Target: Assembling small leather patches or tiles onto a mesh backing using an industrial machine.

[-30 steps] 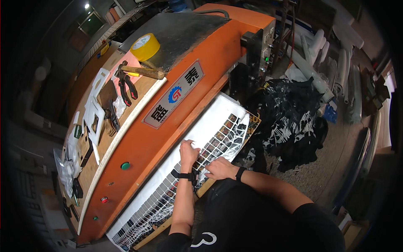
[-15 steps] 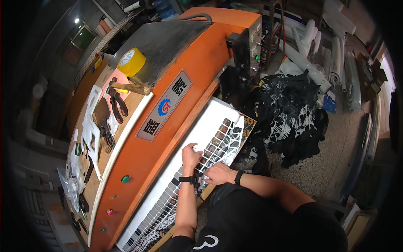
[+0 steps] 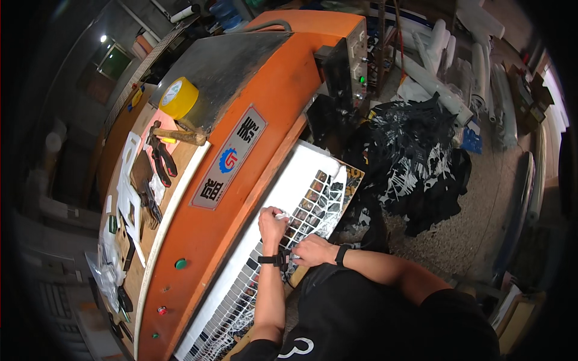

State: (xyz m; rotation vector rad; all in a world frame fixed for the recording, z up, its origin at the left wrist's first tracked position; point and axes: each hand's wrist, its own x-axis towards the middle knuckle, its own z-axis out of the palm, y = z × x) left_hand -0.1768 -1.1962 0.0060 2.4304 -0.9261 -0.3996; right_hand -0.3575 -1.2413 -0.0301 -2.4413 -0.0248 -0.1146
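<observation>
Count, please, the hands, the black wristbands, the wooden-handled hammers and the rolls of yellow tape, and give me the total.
Hands: 2
Black wristbands: 2
Wooden-handled hammer: 1
Yellow tape roll: 1
Total: 6

A workshop, with its big orange machine (image 3: 208, 234), hammer (image 3: 180, 136), pliers (image 3: 160, 160) and scrap heap (image 3: 415, 162).

2 hands (image 3: 274, 225), 1 white grid (image 3: 307, 212), 2 black wristbands (image 3: 342, 255), 1 orange machine (image 3: 272, 84), 1 yellow tape roll (image 3: 185, 99), 1 hammer (image 3: 182, 137)
</observation>
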